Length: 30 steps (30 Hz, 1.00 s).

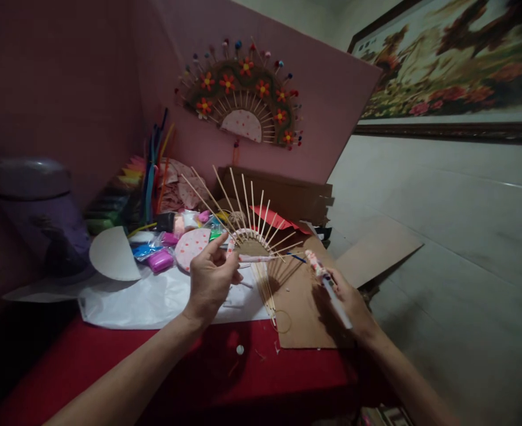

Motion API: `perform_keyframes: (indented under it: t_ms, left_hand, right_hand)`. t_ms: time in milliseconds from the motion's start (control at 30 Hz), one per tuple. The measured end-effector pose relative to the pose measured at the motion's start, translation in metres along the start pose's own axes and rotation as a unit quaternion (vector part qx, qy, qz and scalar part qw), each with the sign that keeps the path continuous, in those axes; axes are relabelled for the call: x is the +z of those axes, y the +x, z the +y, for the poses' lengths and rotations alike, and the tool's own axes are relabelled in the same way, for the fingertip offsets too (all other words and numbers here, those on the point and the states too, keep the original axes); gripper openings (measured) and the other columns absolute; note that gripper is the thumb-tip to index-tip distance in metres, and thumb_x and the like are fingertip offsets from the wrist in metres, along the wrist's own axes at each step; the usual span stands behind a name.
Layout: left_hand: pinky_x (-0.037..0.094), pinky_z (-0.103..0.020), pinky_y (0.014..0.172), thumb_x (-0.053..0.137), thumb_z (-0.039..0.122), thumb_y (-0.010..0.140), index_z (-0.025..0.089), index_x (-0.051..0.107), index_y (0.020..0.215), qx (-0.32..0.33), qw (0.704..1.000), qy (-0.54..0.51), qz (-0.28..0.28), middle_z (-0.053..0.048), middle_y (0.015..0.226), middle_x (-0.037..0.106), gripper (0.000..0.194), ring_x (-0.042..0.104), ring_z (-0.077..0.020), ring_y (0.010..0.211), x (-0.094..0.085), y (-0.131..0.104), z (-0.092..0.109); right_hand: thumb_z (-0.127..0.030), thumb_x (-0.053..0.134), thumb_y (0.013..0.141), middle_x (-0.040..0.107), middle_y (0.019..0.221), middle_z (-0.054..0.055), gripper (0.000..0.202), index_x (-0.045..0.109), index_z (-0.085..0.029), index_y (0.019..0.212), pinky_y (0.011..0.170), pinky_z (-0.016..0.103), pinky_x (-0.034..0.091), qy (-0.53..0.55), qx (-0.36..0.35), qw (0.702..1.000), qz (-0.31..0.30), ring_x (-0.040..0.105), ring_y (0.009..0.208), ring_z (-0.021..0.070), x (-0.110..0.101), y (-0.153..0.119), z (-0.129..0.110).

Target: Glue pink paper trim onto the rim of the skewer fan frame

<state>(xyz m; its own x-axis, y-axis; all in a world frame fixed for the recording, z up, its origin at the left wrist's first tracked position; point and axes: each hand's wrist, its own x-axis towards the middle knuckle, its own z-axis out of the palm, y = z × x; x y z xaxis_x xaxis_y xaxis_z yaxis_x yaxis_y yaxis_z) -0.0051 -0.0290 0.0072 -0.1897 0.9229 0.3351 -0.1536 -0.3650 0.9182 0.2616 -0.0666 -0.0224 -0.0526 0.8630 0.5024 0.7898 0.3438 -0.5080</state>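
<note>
My left hand [211, 278] is closed, thumb and fingers pinching the edge of a half-round fan frame [250, 244]. The frame is brown cardboard with a dotted fabric rim, and thin wooden sticks [246, 198] spread up and outward from it. In my right hand [353, 302] is a glue gun [314, 264] with a red-and-white patterned body; a translucent white rod sticks out of its back. Its tip points toward the right end of the frame, close to the lowest sticks. Whether they touch I cannot tell.
A brown cardboard sheet [309, 325] and white plastic sheet [127, 305] lie on the red tablecloth [190, 367]. Loose sticks [267, 293] rest there. Behind are clay packets [160, 259], a dotted half-disc [190, 248], a purple container [39, 219] and a decorated fan [243, 89] on a pink board.
</note>
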Motion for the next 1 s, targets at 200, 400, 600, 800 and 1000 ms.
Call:
perform_keyframes:
  t_ms: [200, 400, 600, 800, 1000]
  left_hand:
    - [0.048, -0.022, 0.035, 0.061, 0.026, 0.068, 0.006, 0.05, 0.117, 0.015, 1.0, -0.007, 0.021, 0.004, 0.055, 0.056, 0.054, 0.055, -0.01, 0.037, -0.001, 0.002, 0.005]
    - [0.048, -0.022, 0.036, 0.063, 0.027, 0.068, 0.006, 0.048, 0.119, 0.015, 0.999, -0.036, 0.003, 0.003, 0.057, 0.057, 0.057, 0.055, -0.01, 0.038, -0.001, -0.001, 0.005]
    - [0.049, -0.024, 0.037, 0.064, 0.024, 0.068, 0.007, 0.047, 0.118, 0.01, 0.995, -0.097, -0.013, 0.002, 0.059, 0.059, 0.055, 0.057, -0.0115, 0.04, 0.0, -0.005, 0.007]
    - [0.05, -0.026, 0.038, 0.063, 0.023, 0.07, 0.008, 0.045, 0.119, -0.001, 0.993, -0.109, -0.042, 0.002, 0.06, 0.06, 0.054, 0.058, -0.013, 0.041, 0.0, -0.009, 0.006]
    - [0.048, -0.025, 0.04, 0.064, 0.024, 0.07, 0.01, 0.048, 0.116, -0.015, 0.995, -0.074, -0.059, 0.004, 0.055, 0.057, 0.051, 0.055, -0.0114, 0.042, 0.0, -0.006, 0.003]
  right_hand:
    - [-0.02, 0.039, 0.083, 0.057, 0.103, 0.013, 0.037, 0.047, -0.016, 0.119, 0.079, 0.036, 0.041, -0.222, 0.002, 0.961, -0.166, 0.055, 0.091, 0.0245, -0.003, -0.007, 0.017]
    - [-0.021, 0.052, 0.077, 0.058, 0.102, 0.012, 0.044, 0.048, -0.019, 0.121, 0.079, 0.038, 0.041, -0.224, -0.028, 0.957, -0.184, 0.053, 0.094, 0.0265, -0.01, 0.003, -0.002]
    - [-0.036, 0.053, 0.079, 0.059, 0.096, 0.01, 0.028, 0.058, -0.018, 0.099, 0.067, 0.033, 0.046, 0.211, 0.104, 0.97, -0.061, 0.056, 0.08, 0.0203, 0.013, 0.02, -0.072]
    - [-0.048, 0.058, 0.074, 0.058, 0.068, 0.001, 0.03, 0.057, -0.017, 0.077, 0.047, 0.022, 0.042, 0.668, 0.218, 0.707, -0.078, 0.048, 0.053, 0.0095, 0.066, 0.051, -0.102]
    - [-0.026, 0.072, 0.065, 0.054, 0.054, -0.006, 0.018, 0.057, -0.017, 0.068, 0.039, 0.016, 0.039, 0.738, 0.264, 0.62, -0.027, 0.043, 0.04, 0.0048, 0.081, 0.065, -0.087]
